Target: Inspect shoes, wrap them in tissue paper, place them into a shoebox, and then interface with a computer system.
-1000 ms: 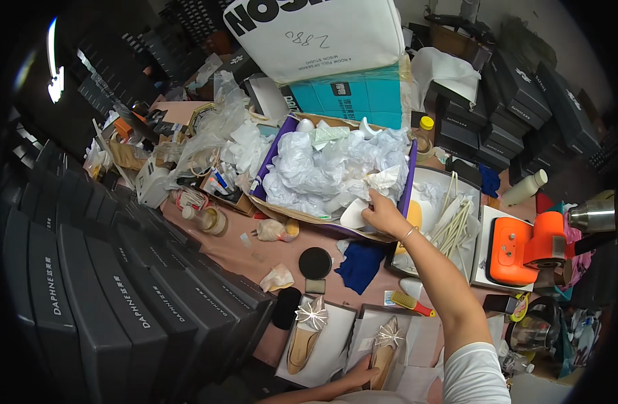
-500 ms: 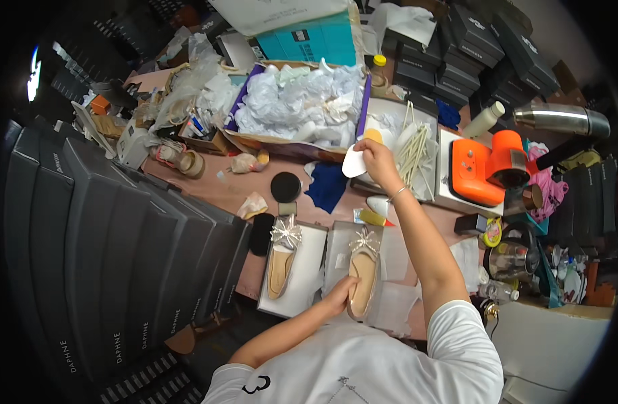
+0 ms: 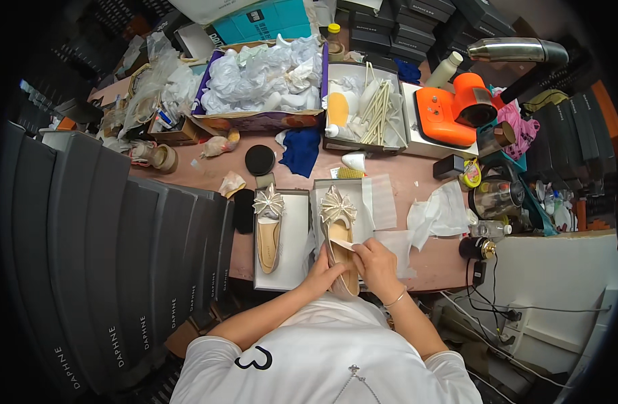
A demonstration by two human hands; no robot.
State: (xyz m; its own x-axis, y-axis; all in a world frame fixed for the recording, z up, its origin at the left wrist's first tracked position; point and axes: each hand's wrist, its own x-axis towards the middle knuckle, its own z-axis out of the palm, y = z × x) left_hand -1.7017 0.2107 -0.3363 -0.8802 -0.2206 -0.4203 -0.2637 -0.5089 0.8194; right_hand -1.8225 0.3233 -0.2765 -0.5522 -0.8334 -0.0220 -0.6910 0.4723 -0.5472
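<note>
Close to my body, my left hand (image 3: 322, 277) grips the side of a beige flat shoe (image 3: 349, 283) that has a large sparkly bow at its toe. My right hand (image 3: 378, 268) pinches a thin white pad (image 3: 342, 244) over the opening of that shoe, the pad's far end at the inside. A matching flat shoe (image 3: 270, 247), bow away from me, lies in the open shoe box (image 3: 295, 252) to the left. Beneath and beyond the held shoe is the box's other half (image 3: 359, 195), with white tissue paper (image 3: 380, 203) over its right side.
Tall stacks of dark shoe boxes (image 3: 107, 249) wall off the left. Behind the work spot are a carton of crumpled plastic (image 3: 265, 77), a tray of pale sticks (image 3: 373, 114), a blue cloth (image 3: 300, 150) and a black round lid (image 3: 260, 160). An orange machine (image 3: 445, 116) stands right.
My right hand has come down from the stick tray with the white pad to the held shoe. My left hand still grips the shoe. The whole view has shifted.
</note>
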